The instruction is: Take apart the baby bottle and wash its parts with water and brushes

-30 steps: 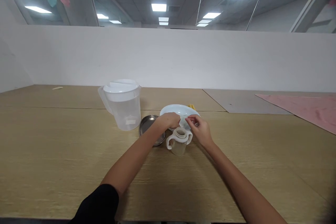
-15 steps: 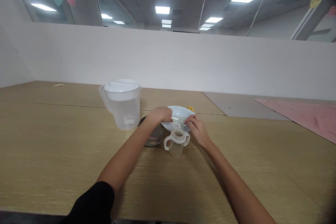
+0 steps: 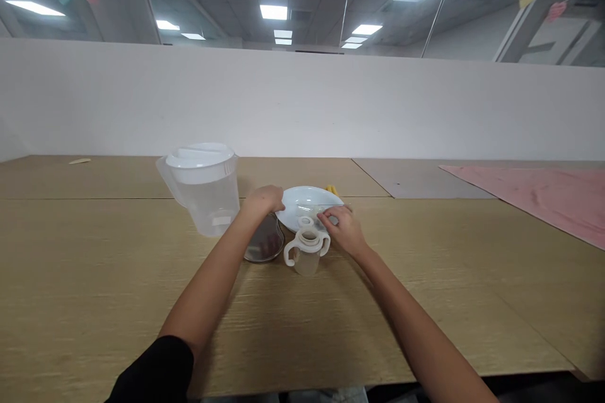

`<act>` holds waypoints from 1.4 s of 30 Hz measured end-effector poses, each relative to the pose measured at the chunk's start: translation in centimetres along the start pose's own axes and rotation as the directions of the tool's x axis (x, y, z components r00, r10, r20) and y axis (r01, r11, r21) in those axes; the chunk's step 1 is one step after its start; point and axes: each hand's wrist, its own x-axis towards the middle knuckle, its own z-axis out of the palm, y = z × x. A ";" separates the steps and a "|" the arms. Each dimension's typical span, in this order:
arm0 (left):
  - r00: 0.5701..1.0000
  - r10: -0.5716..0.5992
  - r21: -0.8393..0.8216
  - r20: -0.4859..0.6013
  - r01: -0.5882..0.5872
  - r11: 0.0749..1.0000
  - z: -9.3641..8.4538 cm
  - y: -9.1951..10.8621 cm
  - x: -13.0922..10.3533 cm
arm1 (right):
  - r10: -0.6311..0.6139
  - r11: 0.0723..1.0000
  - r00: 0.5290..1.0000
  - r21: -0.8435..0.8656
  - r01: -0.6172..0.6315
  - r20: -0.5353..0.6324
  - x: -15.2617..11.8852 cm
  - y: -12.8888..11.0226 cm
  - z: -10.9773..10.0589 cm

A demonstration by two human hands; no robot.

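A white oval dish lies behind a two-handled clear cup with a white collar and no lid on top. My left hand is closed at the dish's left rim, its fingertips partly hidden. Over the right side of the dish, my right hand has thumb and fingers pinched together; what they hold is too small to make out. A small white ring-shaped piece shows just behind the cup. Something transparent with a thin straight edge lies in the dish. Below my left wrist sits a dark round dish.
On the left stands a clear pitcher with a white lid. Something yellow shows behind the white dish. A pink cloth lies at the right, and a small flat strip at the far left.
The view has turned slightly right. My left hand has drawn back leftward from over the white dish to its rim. The fingers of my right hand have come together in a pinch.
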 end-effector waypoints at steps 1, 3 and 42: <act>1.000 -0.014 -0.003 0.000 0.014 1.000 0.0 -0.1 0.0 | -0.020 1.000 0.999 -0.008 0.020 -0.044 0.0 0.2 -0.2; 0.999 -0.040 -0.011 -0.007 0.040 0.999 0.1 -0.4 0.1 | -0.013 1.000 0.982 -0.015 0.010 -0.186 0.1 0.8 -0.6; 0.998 0.024 -0.145 -0.052 -0.031 0.989 0.0 -0.7 -0.4 | 0.597 0.673 0.795 -0.608 -0.422 0.109 -0.4 2.2 -1.0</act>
